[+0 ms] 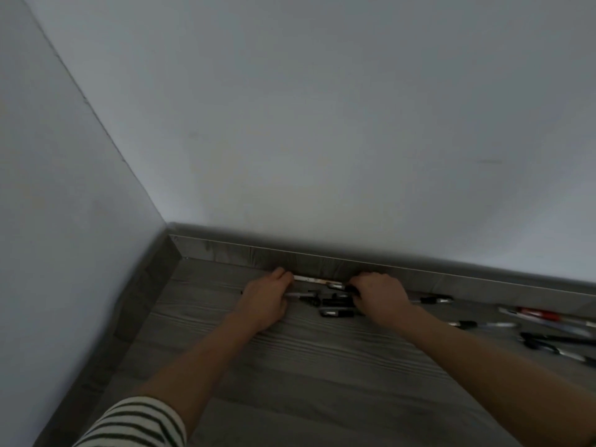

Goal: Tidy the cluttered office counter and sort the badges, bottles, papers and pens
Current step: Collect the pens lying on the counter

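Note:
Several pens lie bunched near the back rim of the grey wood-grain counter (290, 366), between my two hands. A white pen (317, 280) lies along the rim, with black markers (337, 302) in front of it. My left hand (266, 300) has its fingers curled over the left ends of the white pen and a thin pen. My right hand (379, 296) curls over the right ends of the markers, and one pen (432, 300) sticks out from under it to the right. Both sets of fingertips are hidden.
More loose pens (483, 324) and a red marker (537, 314) are scattered at the right edge of the view. The counter ends in a corner (174, 240) of two pale walls, with a raised back rim (419, 275). A striped sleeve (135, 424) covers my left upper arm.

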Action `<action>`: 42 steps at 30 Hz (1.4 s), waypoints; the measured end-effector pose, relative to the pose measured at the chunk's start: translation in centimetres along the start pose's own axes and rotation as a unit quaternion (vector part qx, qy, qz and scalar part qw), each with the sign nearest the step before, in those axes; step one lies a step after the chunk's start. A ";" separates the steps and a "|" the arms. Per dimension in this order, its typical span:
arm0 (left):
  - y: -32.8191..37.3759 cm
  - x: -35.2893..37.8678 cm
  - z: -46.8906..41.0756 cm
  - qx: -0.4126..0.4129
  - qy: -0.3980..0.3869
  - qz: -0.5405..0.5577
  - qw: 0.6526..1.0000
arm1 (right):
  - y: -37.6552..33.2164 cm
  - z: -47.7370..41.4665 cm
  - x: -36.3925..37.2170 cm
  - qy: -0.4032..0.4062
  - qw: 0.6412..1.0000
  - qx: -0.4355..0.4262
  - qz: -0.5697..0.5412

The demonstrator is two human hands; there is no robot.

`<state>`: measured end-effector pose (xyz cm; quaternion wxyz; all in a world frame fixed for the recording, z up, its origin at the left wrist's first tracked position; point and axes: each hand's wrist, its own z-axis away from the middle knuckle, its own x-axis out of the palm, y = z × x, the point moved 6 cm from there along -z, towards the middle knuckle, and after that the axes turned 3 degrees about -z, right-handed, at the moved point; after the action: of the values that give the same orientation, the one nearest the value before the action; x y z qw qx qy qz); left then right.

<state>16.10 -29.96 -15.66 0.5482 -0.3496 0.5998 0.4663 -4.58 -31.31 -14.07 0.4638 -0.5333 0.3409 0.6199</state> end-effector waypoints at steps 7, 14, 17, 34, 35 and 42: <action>-0.7 0.6 0.2 -0.027 -0.063 -0.078 0.995 | 0.4 0.4 0.7 0.000 1.000 -0.011 -0.027; -0.1 -1.1 -0.2 -0.042 0.017 -0.076 0.996 | 1.9 2.1 -1.9 0.065 0.996 0.004 -0.060; 0.9 -1.2 -1.1 0.004 0.040 -0.038 0.998 | 1.6 3.8 -2.3 0.061 0.997 -0.007 -0.054; 1.0 0.1 -2.2 -0.088 -0.092 0.034 0.991 | 1.2 7.2 2.0 -0.014 0.991 0.012 -0.136; 1.1 -0.2 -1.9 -0.106 -0.082 0.071 0.988 | 1.8 7.6 1.4 0.004 0.986 0.017 -0.163; 6.2 -2.5 -1.3 -0.163 -0.005 0.321 0.933 | 8.4 10.0 -0.3 0.058 0.853 0.105 -0.507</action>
<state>10.28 -29.46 -12.15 0.3078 -0.2206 0.5934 0.7103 -15.93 -25.09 -12.36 0.7466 -0.6152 0.1126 0.2268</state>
